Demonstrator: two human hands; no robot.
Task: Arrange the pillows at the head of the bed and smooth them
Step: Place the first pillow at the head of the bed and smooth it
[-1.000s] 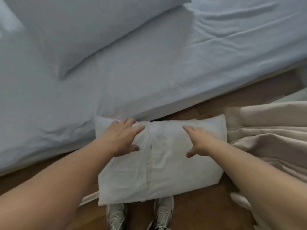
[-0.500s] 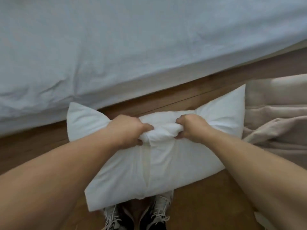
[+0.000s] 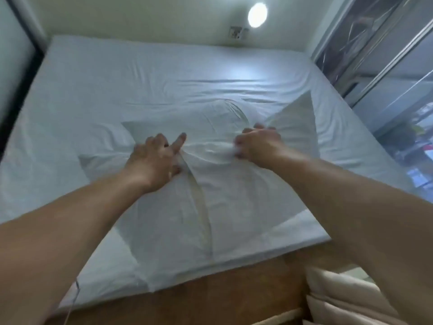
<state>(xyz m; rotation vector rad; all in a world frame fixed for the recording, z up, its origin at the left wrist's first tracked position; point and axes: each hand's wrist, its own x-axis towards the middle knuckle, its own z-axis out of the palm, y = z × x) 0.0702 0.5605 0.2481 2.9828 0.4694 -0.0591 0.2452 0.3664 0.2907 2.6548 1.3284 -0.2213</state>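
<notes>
A white pillow (image 3: 234, 202) is held up over the near edge of the bed (image 3: 117, 78), which is covered by a pale blue sheet. The pillow's lower corner hangs past the mattress edge. My left hand (image 3: 154, 160) grips the pillow's upper middle at a fold, index finger stretched forward. My right hand (image 3: 257, 144) is clenched on a bunch of the pillow's cloth just to the right. One pillow corner sticks up at the right (image 3: 300, 118). No other pillow shows clearly.
A wooden floor (image 3: 234, 294) runs along the mattress in front of me. A beige quilt (image 3: 339, 299) lies heaped at the bottom right. Sliding glass doors (image 3: 386, 66) stand along the bed's right side, a dark frame (image 3: 21, 90) along the left. A round wall light (image 3: 257, 14) glows above the far edge.
The pillow has come up from the floor and now hangs over the bed. My view has swung up from the floor to the whole mattress. My left fingers have loosened.
</notes>
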